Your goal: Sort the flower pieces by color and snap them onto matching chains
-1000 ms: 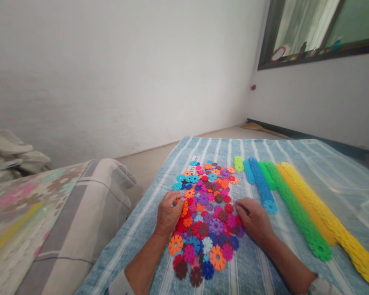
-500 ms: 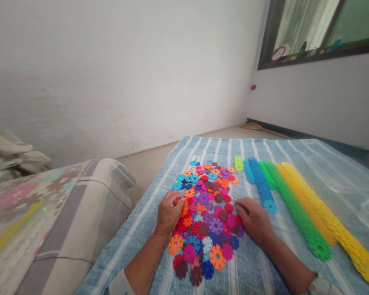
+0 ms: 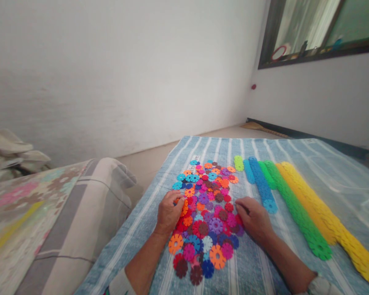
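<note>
A pile of flat notched plastic discs [image 3: 215,225], in purple, orange, pink, red, blue and brown, is spread over the striped cloth in front of me. At its left edge rests my left hand [image 3: 169,211], fingers curled in toward the thumb. An orange disc [image 3: 185,207] shows right beside that thumb. My right hand [image 3: 256,217] lies at the pile's right edge with its fingers bent and close together. Beside its fingertips a red disc [image 3: 239,220] partly shows. What either hand holds, if anything, is hidden by the fingers.
To the right lie rows of overlapping discs: a yellow row [image 3: 335,229], a green row [image 3: 298,213], a blue row [image 3: 260,180] and a short lime row [image 3: 239,163]. Clear plastic [image 3: 341,176] lies farther right. A cloth-covered surface [image 3: 64,229] stands at left.
</note>
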A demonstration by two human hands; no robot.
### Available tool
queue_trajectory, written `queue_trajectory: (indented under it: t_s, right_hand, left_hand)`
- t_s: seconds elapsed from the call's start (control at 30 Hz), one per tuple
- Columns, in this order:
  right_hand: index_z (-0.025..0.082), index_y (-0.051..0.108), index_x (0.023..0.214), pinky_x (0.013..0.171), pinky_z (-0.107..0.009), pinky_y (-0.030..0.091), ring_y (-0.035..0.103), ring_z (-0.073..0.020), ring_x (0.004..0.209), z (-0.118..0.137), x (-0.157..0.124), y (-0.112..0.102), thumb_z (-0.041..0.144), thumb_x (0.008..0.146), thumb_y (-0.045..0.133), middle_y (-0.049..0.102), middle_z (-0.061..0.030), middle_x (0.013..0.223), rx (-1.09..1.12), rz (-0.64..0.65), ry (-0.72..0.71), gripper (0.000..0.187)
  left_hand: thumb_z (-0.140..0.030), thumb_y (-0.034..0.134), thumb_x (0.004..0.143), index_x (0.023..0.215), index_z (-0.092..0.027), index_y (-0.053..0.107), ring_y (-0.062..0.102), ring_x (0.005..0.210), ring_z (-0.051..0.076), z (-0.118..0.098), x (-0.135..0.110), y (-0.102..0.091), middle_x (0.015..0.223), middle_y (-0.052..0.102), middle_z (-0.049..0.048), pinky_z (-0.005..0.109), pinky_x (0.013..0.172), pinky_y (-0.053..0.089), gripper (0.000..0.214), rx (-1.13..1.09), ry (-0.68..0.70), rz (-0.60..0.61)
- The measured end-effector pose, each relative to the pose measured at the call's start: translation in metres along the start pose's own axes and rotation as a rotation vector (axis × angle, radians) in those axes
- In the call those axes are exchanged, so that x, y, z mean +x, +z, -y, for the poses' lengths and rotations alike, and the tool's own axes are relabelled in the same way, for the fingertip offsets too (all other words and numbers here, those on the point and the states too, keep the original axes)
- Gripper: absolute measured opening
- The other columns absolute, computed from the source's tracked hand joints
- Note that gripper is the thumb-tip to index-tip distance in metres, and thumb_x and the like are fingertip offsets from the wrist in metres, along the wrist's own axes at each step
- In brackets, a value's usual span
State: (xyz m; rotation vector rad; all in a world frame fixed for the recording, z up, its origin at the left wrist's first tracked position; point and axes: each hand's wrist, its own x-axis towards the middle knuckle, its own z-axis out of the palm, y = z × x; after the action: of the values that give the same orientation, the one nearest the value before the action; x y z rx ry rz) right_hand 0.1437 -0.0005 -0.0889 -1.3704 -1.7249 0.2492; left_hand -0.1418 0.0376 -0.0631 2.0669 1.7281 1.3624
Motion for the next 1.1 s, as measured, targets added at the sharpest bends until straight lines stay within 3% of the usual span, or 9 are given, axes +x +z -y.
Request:
queue_trajectory:
  t_s: [1.1]
  right_hand:
    - [0.020, 0.067, 0.082, 0.072, -0.029, 0.044, 0.061, -0.0191, 0.079, 0.0020, -0.0002, -0.0008, 0.026, 0.086, 0.047, 0.067, -0.0046, 0.078, -0.013, -0.013, -0.007, 0.021]
  left_hand:
    - [-0.027, 0.055, 0.075, 0.069, -0.020, 0.068, 0.065, 0.091, 0.020, 0.0021, -0.0003, 0.0010, 0.089, 0.069, 0.0057, 0.036, 0.089, 0.051, 0.016, 0.010, -0.001, 0.003]
